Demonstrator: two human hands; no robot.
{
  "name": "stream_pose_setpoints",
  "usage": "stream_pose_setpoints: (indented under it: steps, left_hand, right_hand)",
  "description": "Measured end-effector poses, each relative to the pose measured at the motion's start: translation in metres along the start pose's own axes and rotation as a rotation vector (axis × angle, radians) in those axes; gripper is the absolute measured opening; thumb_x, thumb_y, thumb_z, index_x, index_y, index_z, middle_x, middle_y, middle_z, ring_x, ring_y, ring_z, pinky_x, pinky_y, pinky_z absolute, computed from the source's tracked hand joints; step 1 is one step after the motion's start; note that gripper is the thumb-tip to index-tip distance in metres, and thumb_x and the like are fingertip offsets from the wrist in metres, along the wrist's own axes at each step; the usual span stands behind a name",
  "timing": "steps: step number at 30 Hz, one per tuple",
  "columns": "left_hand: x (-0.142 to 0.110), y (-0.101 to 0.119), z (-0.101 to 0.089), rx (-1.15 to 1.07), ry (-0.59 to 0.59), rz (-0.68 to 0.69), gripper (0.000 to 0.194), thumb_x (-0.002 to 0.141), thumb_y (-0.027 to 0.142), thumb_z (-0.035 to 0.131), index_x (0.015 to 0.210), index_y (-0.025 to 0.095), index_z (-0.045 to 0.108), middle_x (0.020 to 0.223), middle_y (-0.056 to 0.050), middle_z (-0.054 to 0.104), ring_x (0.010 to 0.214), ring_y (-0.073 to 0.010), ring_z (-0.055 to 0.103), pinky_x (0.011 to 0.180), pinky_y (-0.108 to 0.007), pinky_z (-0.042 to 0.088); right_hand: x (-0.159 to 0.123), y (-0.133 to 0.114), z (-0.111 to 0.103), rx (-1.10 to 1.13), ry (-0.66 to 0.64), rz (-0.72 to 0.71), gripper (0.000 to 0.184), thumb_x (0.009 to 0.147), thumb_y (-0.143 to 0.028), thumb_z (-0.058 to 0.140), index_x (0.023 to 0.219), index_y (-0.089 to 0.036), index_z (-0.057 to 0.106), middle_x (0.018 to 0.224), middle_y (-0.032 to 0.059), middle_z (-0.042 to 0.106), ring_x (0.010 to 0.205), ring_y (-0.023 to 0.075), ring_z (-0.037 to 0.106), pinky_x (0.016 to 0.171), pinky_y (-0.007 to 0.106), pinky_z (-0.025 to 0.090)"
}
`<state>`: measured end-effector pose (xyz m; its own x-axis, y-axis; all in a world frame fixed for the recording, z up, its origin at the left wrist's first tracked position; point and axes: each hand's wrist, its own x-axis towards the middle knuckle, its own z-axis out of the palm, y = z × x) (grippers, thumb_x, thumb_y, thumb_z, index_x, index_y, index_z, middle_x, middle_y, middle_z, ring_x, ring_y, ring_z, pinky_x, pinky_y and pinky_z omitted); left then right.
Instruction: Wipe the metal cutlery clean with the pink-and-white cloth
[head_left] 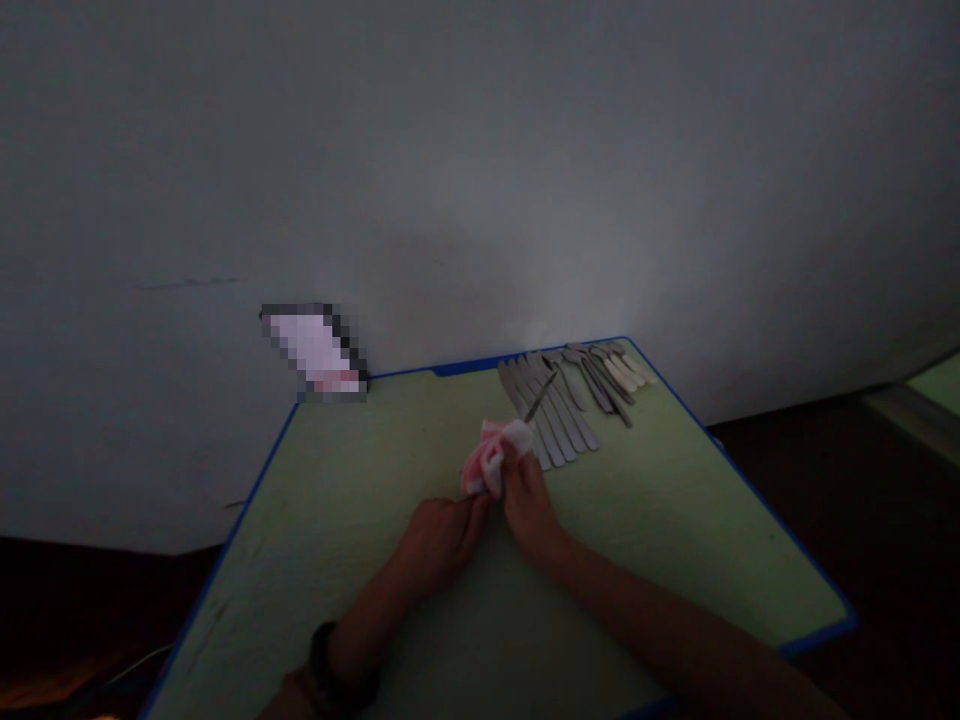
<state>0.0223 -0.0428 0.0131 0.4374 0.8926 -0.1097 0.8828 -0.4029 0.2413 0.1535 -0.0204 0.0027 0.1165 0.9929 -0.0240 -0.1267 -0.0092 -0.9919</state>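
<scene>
My right hand [529, 500] is closed around a pink and white cloth [491, 460] above the middle of the table. A table knife [541, 396] passes through the cloth, its blade sticking out toward the upper right. My left hand [442, 540] is closed just below the cloth, in line with the blade. Its fingers hide the knife's handle end. Beyond my right hand, several table knives [559, 420] lie side by side on the table, handles toward me. To their right lie several spoons [577, 358] and other dark-handled cutlery [600, 385].
The pale green table [360, 480] has a blue rim and its far edge meets a grey wall [465, 180]. White-handled cutlery [622, 372] lies by the far right corner. A pixelated flat object [315, 350] leans at the far left corner.
</scene>
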Motion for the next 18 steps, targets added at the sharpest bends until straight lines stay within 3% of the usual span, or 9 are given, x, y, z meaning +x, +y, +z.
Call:
stream_pose_setpoints:
  steps: [4,12,18]
  left_hand:
    - [0.001,-0.002,-0.001,0.031,-0.004,-0.009,0.056,0.098,0.035,0.012,0.083,0.015,0.061,0.066,-0.008,0.067,0.056,-0.0174,0.062,0.055,-0.026,0.040]
    - [-0.002,-0.002,-0.003,0.007,-0.026,0.026,0.057,0.097,0.040,0.012,0.078,0.016,0.060,0.060,-0.004,0.062,0.054,-0.0151,0.058,0.055,-0.025,0.039]
    - [0.004,-0.015,-0.023,-0.417,0.010,-0.044,0.059,0.096,0.049,0.017,0.062,0.017,0.053,0.054,0.002,0.052,0.049,-0.0106,0.048,0.052,-0.022,0.035]
  right_hand:
    - [0.008,-0.008,-0.005,0.051,-0.042,-0.051,0.041,0.083,-0.058,0.045,0.087,-0.019,0.059,0.085,0.0032,0.062,0.081,0.0158,0.055,0.076,0.027,0.041]
    - [0.051,-0.020,-0.037,0.157,0.080,-0.063,0.047,0.082,-0.062,0.043,0.072,-0.018,0.057,0.062,0.0010,0.056,0.056,0.0128,0.047,0.056,0.025,0.038]
    - [0.068,-0.043,-0.017,0.279,-0.071,-0.184,0.045,0.082,-0.060,0.046,0.075,-0.017,0.057,0.064,-0.0001,0.055,0.057,0.0117,0.047,0.057,0.025,0.038]
